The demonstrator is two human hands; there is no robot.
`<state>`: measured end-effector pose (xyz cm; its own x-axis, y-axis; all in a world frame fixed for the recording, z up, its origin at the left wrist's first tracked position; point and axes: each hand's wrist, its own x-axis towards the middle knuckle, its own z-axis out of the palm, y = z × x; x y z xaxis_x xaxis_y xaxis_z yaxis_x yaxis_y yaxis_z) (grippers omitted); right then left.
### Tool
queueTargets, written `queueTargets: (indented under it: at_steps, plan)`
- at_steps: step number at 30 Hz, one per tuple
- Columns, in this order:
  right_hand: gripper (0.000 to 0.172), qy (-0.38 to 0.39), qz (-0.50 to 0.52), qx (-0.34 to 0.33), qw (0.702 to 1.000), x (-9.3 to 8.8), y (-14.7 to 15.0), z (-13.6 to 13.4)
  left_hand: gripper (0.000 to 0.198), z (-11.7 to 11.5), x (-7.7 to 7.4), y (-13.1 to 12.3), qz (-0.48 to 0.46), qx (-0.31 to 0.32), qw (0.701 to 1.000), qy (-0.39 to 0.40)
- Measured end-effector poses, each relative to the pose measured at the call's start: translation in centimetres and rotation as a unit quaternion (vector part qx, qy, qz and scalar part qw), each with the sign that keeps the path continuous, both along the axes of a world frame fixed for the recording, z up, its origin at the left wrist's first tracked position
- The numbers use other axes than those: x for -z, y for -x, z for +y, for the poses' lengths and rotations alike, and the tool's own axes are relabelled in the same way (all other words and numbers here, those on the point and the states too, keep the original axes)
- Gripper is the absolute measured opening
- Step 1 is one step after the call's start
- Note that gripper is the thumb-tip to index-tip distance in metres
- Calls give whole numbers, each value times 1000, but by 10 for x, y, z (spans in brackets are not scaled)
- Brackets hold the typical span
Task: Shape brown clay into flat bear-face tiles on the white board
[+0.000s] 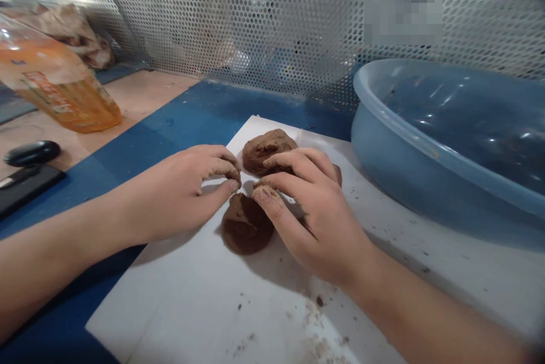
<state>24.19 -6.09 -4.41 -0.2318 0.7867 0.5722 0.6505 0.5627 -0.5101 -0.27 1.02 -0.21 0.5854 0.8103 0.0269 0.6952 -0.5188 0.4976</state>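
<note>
1. Brown clay, by its look: a round piece (247,234) sits on the white sheet (166,307), between and slightly nearer the wearer than the fingertips. A bigger lump (269,145) lies just behind it, partly covered by the right hand (313,205).

2. Handling, judged by eye: soft, easily dented, probably dense for its size. Dark, faintly glossy patches suggest damp, so perhaps a little slick and tacky. Thin edges would likely smear or tear under a hard pinch.

3. Best hold, likely: cup the round piece low around its sides with spread fingers, keeping pressure off the top. The lump looks sturdier; a broad grip across its flanks should serve.

4. Looks: round piece roughly circular, smooth at the near rim, with a paler raised patch and small nub on top. Lump paler, rougher, creased, irregular.

5. Hands: apart, narrow gap between. Left hand (187,191) half curled, thumb near its fingers; right arched, thumb by the round piece's edge. Fingertips clay-smeared; cannot tell whether either pinches a scrap.

6. Dark crumbs (319,301) litter the sheet nearby.
</note>
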Motion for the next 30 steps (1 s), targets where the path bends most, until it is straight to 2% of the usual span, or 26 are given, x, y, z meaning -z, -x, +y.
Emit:
queueTargets:
  at_steps: [10,20,25,30]
  plan:
    - [27,-1,-6,5,1000,1,0,0,44,-5,2,1,37,-15,999,-6]
    - [25,2,-20,8,1000,0,0,1,43,-2,6,1,22,-1,1000,-7]
    - [22,-4,-68,36,997,1,1,-2,41,-2,6,3,18,7,1000,-14]
    - [25,-2,-115,17,993,0,3,-5,39,-2,2,8,8,10,1000,-24]
